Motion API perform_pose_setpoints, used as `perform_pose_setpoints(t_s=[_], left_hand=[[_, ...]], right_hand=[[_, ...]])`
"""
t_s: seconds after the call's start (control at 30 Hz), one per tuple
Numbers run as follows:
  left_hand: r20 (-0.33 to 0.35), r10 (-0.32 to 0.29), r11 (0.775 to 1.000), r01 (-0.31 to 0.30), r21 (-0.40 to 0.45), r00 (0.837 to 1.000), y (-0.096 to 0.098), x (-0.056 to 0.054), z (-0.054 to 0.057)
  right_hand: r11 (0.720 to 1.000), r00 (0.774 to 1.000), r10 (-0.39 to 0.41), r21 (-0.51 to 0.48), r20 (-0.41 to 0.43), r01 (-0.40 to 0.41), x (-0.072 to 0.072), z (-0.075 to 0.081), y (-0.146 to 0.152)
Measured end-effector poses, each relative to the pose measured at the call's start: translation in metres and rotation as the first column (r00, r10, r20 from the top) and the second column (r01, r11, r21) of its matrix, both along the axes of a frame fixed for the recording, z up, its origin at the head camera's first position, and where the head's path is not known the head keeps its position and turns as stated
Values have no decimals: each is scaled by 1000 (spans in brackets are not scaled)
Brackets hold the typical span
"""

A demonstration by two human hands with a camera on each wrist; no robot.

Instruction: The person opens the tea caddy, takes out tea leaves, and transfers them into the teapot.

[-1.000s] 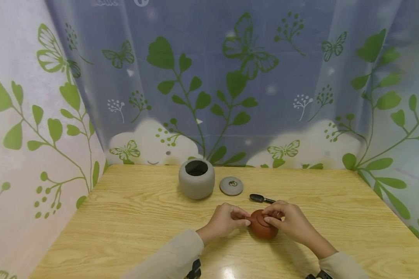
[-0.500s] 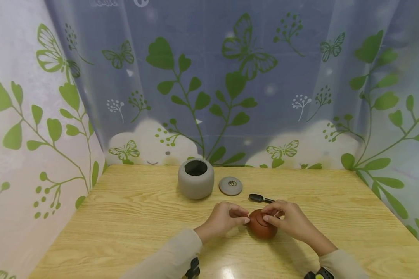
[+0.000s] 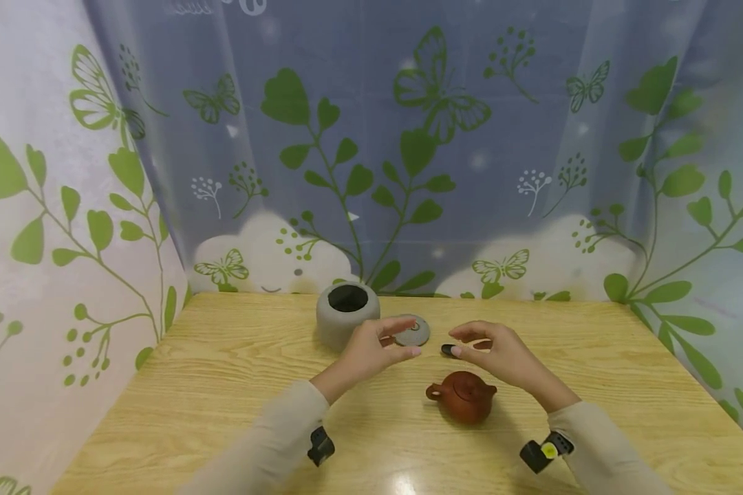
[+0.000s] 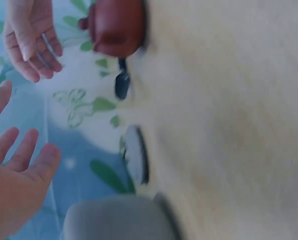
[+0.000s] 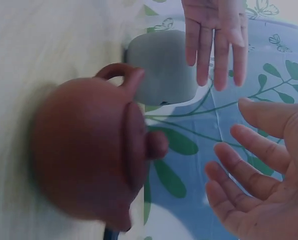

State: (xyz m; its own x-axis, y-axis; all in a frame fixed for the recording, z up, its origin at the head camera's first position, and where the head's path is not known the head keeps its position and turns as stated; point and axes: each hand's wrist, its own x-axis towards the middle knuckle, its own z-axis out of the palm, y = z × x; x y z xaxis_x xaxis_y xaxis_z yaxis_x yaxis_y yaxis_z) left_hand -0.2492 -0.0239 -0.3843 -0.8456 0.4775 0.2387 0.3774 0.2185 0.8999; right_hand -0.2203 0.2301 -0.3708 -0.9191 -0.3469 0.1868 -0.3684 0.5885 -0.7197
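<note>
A reddish-brown clay teapot [image 3: 467, 400] stands on the table with its lid on, its handle to the left and its spout to the right. Raised above the table, my left hand [image 3: 371, 352] has loosely spread fingers and holds nothing; in the head view it overlaps the grey jar [image 3: 334, 328] and the grey lid [image 3: 418, 334]. My right hand [image 3: 501, 354], likewise holding nothing, hovers beyond the teapot and covers most of a black spoon [image 3: 447, 349]. The right wrist view shows the teapot [image 5: 83, 150] close up, apart from both hands.
The grey jar is uncovered, its dark mouth facing up, at the back of the wooden table [image 3: 241, 385]. Its round lid lies flat to the right. A patterned curtain [image 3: 359, 137] hangs right behind the table's back edge.
Both hands have let go of the teapot and moved up and away from it, the left also leftward. The teapot stays in place, its handle and spout now uncovered.
</note>
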Motion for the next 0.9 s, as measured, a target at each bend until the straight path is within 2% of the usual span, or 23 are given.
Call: perform_pose_setpoints(t_s=[0.27, 0.47, 0.63, 0.9], left_hand=[[-91, 62, 998, -62, 2, 994, -33, -12, 24], [-122, 146, 988, -150, -21, 982, -58, -20, 32], [-106, 236, 967, -244, -69, 966, -79, -28, 29], [-35, 313, 944, -315, -99, 949, -104, -43, 11]], right_hand=[[999, 998, -10, -30, 61, 12, -27, 11, -20], [996, 987, -74, -35, 142, 79, -46, 11, -37], [991, 974, -120, -34, 190, 128, -60, 6, -47], [979, 951, -119, -128, 286, 161, -84, -11, -63]])
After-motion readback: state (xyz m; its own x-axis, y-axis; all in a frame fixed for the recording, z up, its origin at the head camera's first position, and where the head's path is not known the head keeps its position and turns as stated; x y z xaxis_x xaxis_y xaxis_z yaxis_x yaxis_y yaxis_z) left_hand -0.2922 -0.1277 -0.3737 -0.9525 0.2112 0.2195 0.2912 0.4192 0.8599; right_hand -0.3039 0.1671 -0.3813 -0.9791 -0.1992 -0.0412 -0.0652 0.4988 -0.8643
